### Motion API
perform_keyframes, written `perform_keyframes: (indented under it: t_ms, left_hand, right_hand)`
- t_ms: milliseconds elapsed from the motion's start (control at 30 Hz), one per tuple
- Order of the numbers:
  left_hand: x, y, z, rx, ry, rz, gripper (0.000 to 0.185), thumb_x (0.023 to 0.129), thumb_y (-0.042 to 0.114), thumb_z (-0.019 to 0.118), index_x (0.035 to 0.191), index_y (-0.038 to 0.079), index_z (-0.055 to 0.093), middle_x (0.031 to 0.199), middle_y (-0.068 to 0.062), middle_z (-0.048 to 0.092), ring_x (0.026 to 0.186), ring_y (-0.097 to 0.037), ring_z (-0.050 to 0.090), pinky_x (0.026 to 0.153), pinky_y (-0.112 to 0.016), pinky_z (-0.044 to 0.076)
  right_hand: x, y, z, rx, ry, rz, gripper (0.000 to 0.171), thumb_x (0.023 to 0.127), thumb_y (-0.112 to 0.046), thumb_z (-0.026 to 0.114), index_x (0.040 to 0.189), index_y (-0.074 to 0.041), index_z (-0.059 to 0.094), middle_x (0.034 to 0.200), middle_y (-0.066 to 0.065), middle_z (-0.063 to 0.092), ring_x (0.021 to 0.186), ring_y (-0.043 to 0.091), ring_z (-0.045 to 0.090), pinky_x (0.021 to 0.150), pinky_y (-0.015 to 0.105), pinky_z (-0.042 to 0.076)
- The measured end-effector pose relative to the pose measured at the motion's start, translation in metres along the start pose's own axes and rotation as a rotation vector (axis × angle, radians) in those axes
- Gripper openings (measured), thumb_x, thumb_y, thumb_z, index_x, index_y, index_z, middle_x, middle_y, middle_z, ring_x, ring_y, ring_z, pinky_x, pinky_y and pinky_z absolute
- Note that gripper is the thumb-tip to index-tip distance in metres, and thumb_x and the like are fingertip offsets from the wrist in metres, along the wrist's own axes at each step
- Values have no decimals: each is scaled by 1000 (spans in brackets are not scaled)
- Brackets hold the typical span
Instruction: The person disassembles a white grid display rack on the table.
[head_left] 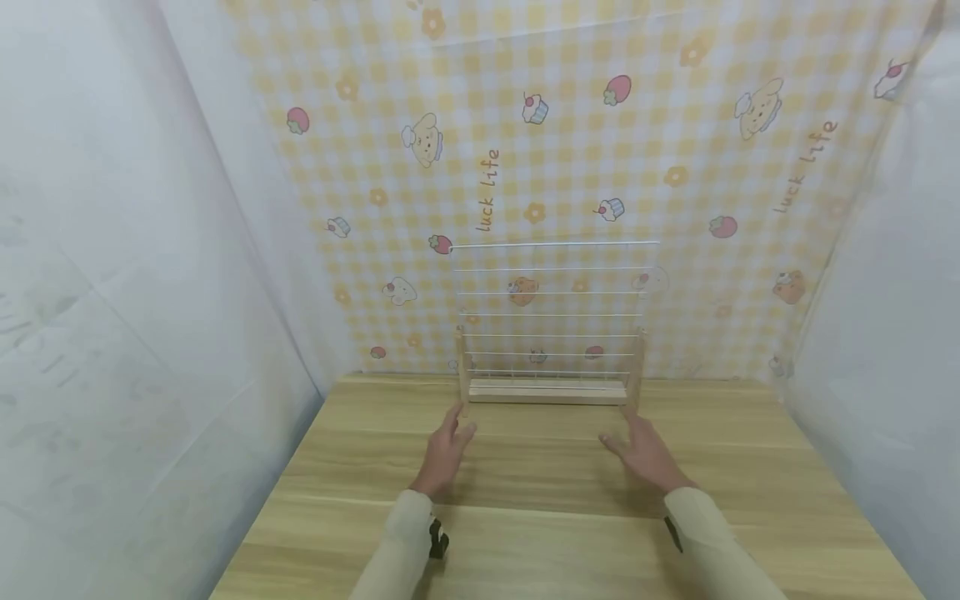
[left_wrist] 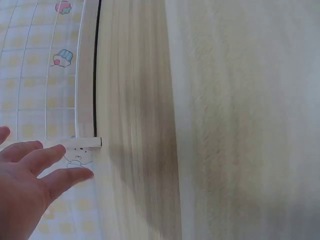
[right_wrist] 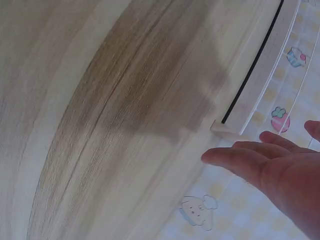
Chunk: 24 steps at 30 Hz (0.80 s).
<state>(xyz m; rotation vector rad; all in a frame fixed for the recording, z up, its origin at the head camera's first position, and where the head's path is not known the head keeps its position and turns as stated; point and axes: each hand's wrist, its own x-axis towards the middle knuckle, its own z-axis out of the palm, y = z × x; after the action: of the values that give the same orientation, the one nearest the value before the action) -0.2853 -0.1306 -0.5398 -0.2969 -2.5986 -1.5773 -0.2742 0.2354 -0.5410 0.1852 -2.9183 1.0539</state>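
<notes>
Cream sleeves fill the bottom of the head view, each arm reaching forward over the wooden table. Ahead of them, at twelve o'clock and close to the table's far edge, stands a wire rack: thin white horizontal bars rising from a pale wooden base with short wooden posts at both ends.

At about eleven o'clock the left hand lies with fingers straight and spread, holding nothing; its fingertips are just beside the rack's left foot, and I cannot tell whether they touch it. At about one o'clock the right hand is likewise flat and relaxed, empty, its fingertips just short of the rack's right foot.

Behind the rack, at twelve o'clock, hangs a yellow checked backdrop printed with strawberries, cupcakes, flowers and cartoon dogs. Plain pale panels close the space at nine o'clock and three o'clock.
</notes>
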Motion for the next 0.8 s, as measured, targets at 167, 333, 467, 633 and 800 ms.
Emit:
perform_keyframes:
  t_ms: [167,333,467,633,800]
  left_hand:
    - [9,-5,-5,-67,27,-10,59,96,45,43,143,13,29,148,-18,32,132,-42,37,104,-56,36]
    - [20,3,-13,-159,18,-52,63,95,44,46,144,11,26,151,-16,28,135,-39,33,107,-52,34]
    - [37,13,-22,-108,53,-37,58,94,39,49,143,15,29,147,-17,35,131,-37,40,104,-51,38]
    - [59,28,-30,-56,97,-31,49,93,27,51,139,19,35,140,-14,43,126,-34,47,101,-49,42]
    - [78,41,-36,-24,131,-13,50,92,21,50,138,11,36,136,-15,47,123,-34,50,100,-46,45]
  right_hand:
    - [6,4,-12,71,22,3,87,90,-60,41,145,1,14,145,30,28,130,51,29,103,67,24]
    - [15,6,-27,100,-23,82,90,89,-65,36,146,0,12,148,31,22,132,52,25,102,67,25]
    - [23,11,-40,72,-29,100,88,90,-64,33,145,1,13,145,34,23,125,54,36,96,63,37]
    - [39,10,-62,62,-5,75,83,93,-56,38,145,3,10,142,39,24,120,55,41,91,61,43]
    - [52,-3,-86,79,17,53,86,92,-56,41,145,4,8,141,41,23,120,55,41,93,61,42]
